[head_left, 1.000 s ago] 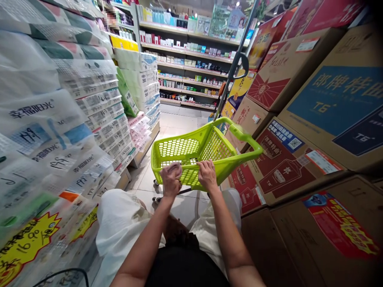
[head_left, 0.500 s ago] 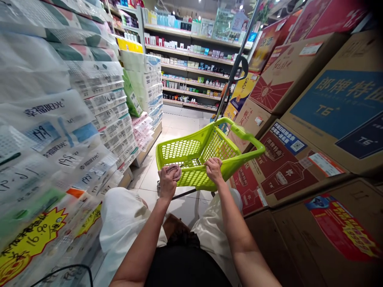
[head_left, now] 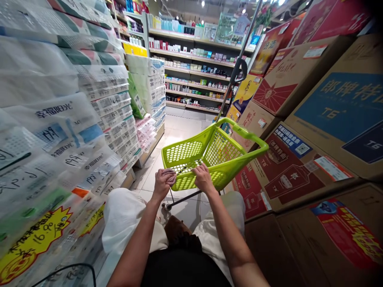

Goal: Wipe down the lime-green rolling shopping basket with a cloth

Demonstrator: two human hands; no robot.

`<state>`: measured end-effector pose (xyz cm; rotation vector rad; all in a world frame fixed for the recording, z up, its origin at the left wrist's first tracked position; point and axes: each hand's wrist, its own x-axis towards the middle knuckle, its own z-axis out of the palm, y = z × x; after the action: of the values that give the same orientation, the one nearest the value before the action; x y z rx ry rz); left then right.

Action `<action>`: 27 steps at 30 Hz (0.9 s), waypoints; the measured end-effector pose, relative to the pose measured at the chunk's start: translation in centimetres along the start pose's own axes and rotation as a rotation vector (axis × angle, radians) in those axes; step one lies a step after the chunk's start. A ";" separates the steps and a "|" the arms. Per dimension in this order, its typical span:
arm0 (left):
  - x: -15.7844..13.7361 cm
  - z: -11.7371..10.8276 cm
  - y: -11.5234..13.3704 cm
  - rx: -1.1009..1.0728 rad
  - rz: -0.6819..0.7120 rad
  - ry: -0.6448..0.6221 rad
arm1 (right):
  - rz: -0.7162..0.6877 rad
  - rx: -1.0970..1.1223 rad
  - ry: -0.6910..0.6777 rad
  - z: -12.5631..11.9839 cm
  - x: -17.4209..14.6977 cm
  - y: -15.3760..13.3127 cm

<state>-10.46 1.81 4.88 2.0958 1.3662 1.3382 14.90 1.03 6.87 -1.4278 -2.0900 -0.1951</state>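
Note:
A bright green plastic shopping cart (head_left: 188, 180) stands in front of my knees, its lattice basket tilted and its handle pointing right. My left hand (head_left: 162, 185) is closed around a crumpled, dull-pink cloth (head_left: 170, 176) at the basket's near left corner. Whether the cloth presses on the plastic there, I cannot tell. Along the near side, my right hand (head_left: 204, 178) grips the top rim with its fingers curled over it. The basket's lattice floor shows between its walls.
Wrapped tissue packs (head_left: 110, 107) are stacked high on the left. Printed cardboard cartons (head_left: 326, 115) rise on the right, close to the cart handle. A dark pole (head_left: 236, 71) leans behind the cart. Shelves of small goods (head_left: 197, 57) line the back, beyond a tiled floor (head_left: 176, 127).
My right hand has slid left along the near rim. The left hand with the cloth has moved slightly left, while the cart appears a little farther right in view.

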 end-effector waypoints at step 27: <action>5.9 4.5 -5.3 -0.315 -0.448 0.279 | 0.074 0.331 -0.017 -0.8 -2.0 -2.2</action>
<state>-9.03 10.36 2.19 1.3403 1.4986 1.5563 13.72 -1.80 6.85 -1.3035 -1.9678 0.1854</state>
